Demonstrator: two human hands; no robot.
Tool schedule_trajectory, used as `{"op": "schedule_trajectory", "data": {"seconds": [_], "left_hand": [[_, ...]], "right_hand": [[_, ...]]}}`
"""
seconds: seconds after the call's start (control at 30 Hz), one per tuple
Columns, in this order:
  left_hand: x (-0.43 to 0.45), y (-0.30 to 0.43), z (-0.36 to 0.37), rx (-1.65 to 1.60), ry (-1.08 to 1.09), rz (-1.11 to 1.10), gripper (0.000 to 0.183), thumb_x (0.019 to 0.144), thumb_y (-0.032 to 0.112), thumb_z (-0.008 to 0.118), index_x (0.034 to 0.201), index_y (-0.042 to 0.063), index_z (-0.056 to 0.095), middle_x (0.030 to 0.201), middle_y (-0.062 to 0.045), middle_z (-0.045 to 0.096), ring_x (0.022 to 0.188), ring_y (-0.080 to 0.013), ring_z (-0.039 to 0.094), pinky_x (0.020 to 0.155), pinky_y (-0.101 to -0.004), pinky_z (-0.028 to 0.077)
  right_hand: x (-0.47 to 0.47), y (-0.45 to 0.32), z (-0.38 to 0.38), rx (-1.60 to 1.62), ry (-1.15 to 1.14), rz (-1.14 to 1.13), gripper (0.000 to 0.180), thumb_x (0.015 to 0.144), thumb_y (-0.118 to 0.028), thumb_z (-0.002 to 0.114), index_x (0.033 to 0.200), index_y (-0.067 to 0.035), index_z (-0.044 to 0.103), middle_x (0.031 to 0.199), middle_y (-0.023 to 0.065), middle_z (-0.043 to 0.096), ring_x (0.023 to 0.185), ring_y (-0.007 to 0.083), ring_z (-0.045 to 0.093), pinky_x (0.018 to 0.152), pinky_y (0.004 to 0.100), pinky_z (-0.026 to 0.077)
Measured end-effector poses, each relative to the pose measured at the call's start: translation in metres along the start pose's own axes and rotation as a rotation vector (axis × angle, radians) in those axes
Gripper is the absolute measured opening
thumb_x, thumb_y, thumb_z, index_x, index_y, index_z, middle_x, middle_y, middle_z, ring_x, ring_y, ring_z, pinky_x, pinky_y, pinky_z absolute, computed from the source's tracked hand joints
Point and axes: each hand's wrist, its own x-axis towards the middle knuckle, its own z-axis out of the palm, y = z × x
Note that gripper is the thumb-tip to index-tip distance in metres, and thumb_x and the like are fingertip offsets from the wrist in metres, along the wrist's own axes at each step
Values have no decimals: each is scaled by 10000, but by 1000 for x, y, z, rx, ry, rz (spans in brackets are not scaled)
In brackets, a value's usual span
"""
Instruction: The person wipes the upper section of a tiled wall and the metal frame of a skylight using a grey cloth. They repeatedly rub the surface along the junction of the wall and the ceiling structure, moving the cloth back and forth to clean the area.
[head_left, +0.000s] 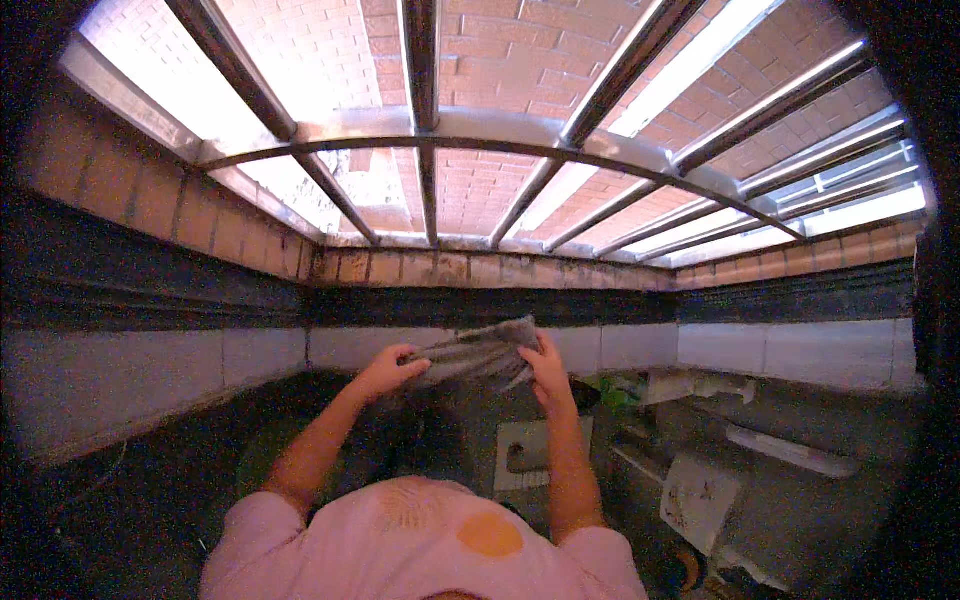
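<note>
A grey piece of cloth (472, 358) is stretched between my two hands, out in front of my chest. My left hand (391, 370) pinches its left end between thumb and fingers. At the right end, my right hand (547, 367) grips the fabric near a raised corner. Folds run across the cloth from side to side. Its exact kind of garment or rag cannot be told, as the picture is dim and grainy.
Metal bars (424, 75) form a grille overhead, with brick walls beyond. Pale wall panels (262, 356) surround the space. Below right lie a white panel (697, 495), a long white strip (791, 450) and a green item (619, 394). A pale square fixture (517, 480) stands beneath my right forearm.
</note>
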Motion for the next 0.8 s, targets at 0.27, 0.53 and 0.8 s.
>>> {"op": "schedule_trajectory", "data": {"seconds": [0.27, 0.53, 0.8], "left_hand": [[18, -17, 1, 246, 360, 198, 283, 732, 197, 611, 958, 34, 564, 857, -160, 591, 801, -290, 566, 694, -361, 450], [14, 31, 25, 327, 321, 345, 293, 719, 136, 625, 971, 29, 521, 930, -109, 534, 848, -233, 529, 728, -334, 423], [25, 25, 70, -1162, -161, -130, 328, 764, 187, 548, 1057, 53, 481, 985, -59, 542, 903, -205, 518, 749, -348, 438]], "right_hand": [[25, 12, -1, -351, 201, -204, 398, 720, -153, 636, 1074, -22, 511, 956, 69, 560, 882, 175, 520, 773, 299, 412], [22, 29, -17, -86, 47, -163, 390, 756, -81, 605, 1114, 5, 474, 999, 63, 539, 893, 141, 512, 774, 264, 416], [-7, 2, 17, 298, -148, 130, 310, 746, -108, 501, 1038, -5, 516, 971, 81, 552, 880, 194, 534, 753, 325, 452]]}}
